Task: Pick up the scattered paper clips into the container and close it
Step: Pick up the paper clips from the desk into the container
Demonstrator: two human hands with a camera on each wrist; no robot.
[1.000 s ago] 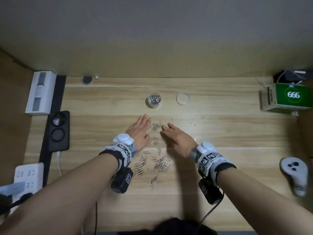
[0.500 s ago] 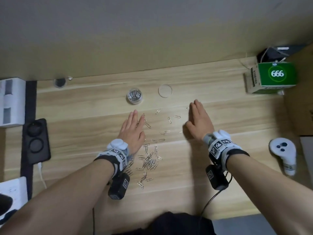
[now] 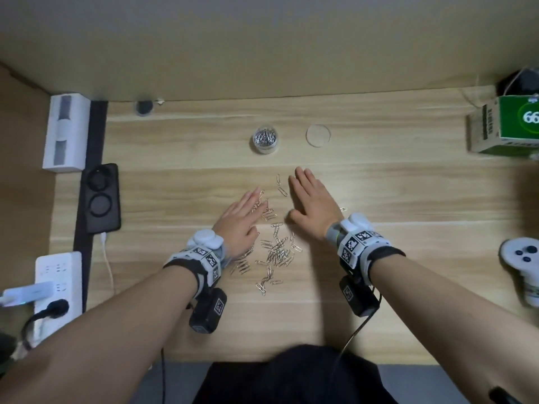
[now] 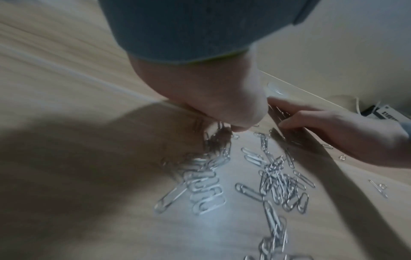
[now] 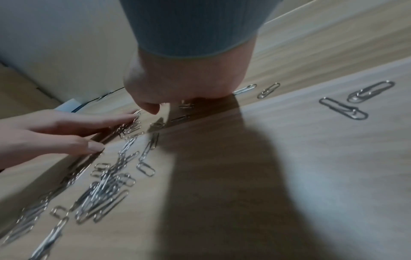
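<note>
1. We are seeing the left hand [image 3: 239, 221] lying flat on the pale wooden desk [image 3: 408, 199], fingers straight and grasping nothing, with its fingertips over some of the scattered silver paper clips [image 3: 277, 252].
2. The right hand [image 3: 313, 204] is likewise lying released, palm down, fingers together, just right of the clip pile; one clip [image 3: 343, 209] is peeking out at its far side.
3. The small clear round container [image 3: 264, 140] is standing open beyond the hands, already holding clips; its clear round lid [image 3: 318, 135] is lying flat just beside it to the right.
4. Nothing is standing between the hands and the container.
5. A black two-ring pad [image 3: 102, 196], a white box [image 3: 65, 132] and a white power strip [image 3: 57, 287] are sitting along the left edge; a white controller [image 3: 522, 266] is lying at the right.
6. A green carton [image 3: 507, 126] is showing what is probably "66", cut off by the frame.
</note>
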